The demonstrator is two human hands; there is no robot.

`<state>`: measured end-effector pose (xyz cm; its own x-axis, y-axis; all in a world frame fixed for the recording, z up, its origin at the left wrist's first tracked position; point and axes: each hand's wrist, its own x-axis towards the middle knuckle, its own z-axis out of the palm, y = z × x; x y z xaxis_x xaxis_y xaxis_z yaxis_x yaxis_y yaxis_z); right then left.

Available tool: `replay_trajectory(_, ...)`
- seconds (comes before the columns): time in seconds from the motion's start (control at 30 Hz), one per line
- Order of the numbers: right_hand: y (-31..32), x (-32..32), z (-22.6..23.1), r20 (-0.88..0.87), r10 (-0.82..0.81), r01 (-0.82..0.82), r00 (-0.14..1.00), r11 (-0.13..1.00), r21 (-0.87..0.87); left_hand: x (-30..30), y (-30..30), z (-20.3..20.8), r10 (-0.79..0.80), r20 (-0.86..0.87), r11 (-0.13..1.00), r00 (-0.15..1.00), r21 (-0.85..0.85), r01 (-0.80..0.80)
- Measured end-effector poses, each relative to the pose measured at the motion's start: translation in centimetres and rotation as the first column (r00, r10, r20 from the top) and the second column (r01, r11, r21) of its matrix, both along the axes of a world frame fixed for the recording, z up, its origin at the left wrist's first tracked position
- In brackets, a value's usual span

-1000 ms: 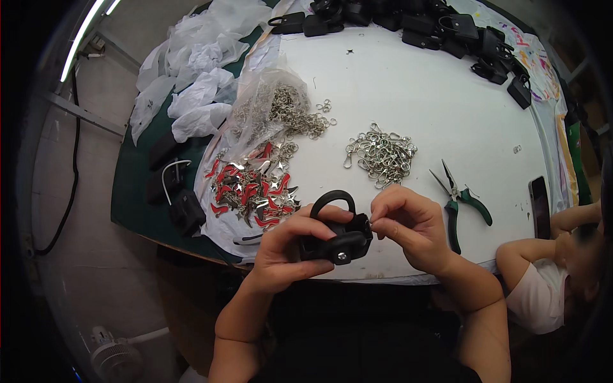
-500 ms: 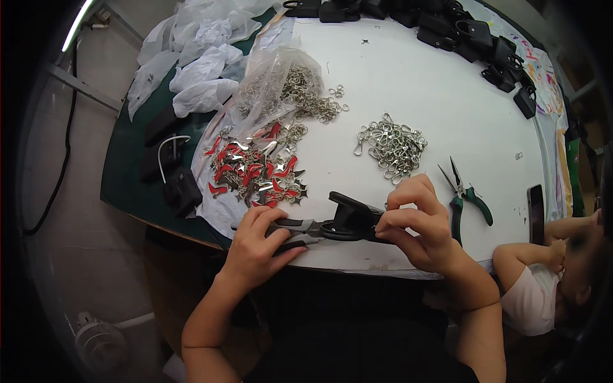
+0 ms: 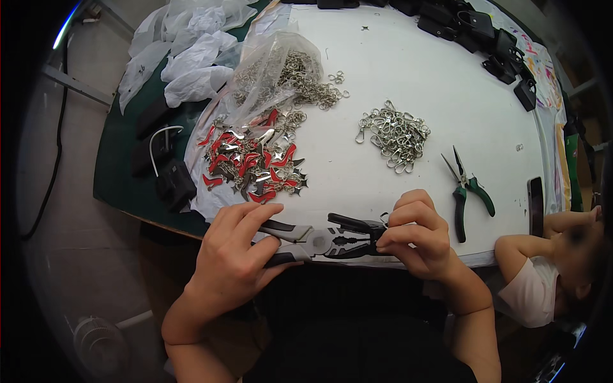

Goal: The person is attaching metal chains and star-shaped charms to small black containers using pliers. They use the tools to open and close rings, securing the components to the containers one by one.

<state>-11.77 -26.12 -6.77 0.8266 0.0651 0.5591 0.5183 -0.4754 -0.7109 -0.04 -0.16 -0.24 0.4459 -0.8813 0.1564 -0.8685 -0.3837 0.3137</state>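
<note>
Your L hand (image 3: 233, 252) is closed round the handles of the grey-and-black pliers (image 3: 317, 243); your R hand (image 3: 418, 235), thumb and fingers pinched narrow, holds the R end of the black case (image 3: 351, 222). Both things sit over the near edge of the table (image 3: 447, 83), approx. mid-length. Case: R of your L hand, immed. L of your R hand (the nearer); long axis L–R, R end toward your R hand. Pliers: long axis approx. parallel w/ that edge, jaws pointing R, overlapping the case in view. Metal ring (image 3: 384, 217): beside your R hand; jaw contact w/ it, can't tell.
</note>
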Motion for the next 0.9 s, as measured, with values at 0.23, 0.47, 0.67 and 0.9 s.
replay_trajectory(0.23, 0.6, -0.7, -0.5, 0.018, -0.084, 0.083, 0.996, 0.996, 0.031, 0.1, -0.4, 0.3, -0.081, 0.028, 0.996, 0.996, 0.048, 0.079)
replay_trajectory(0.47, -2.3, -3.6, 2.4, -0.146, -0.551, 0.483, 0.822, 0.809, -0.334, 0.4, -0.2, 0.8, -0.081, 0.084, 0.996, 0.993, 0.053, 0.077)
replay_trajectory(0.67, -6.6, -8.3, -1.7, -0.104, -0.848, 0.459, 0.520, 0.381, -0.803, 1.3, -0.1, 1.3, -0.048, 0.105, 0.999, 0.993, 0.024, 0.046)
replay_trajectory(0.9, -7.9, -8.4, -0.5, -0.304, -0.772, 0.525, 0.558, 0.612, -0.591, 2.2, 0.4, 2.3, -0.050, 0.045, 0.996, 0.998, 0.077, 0.046)
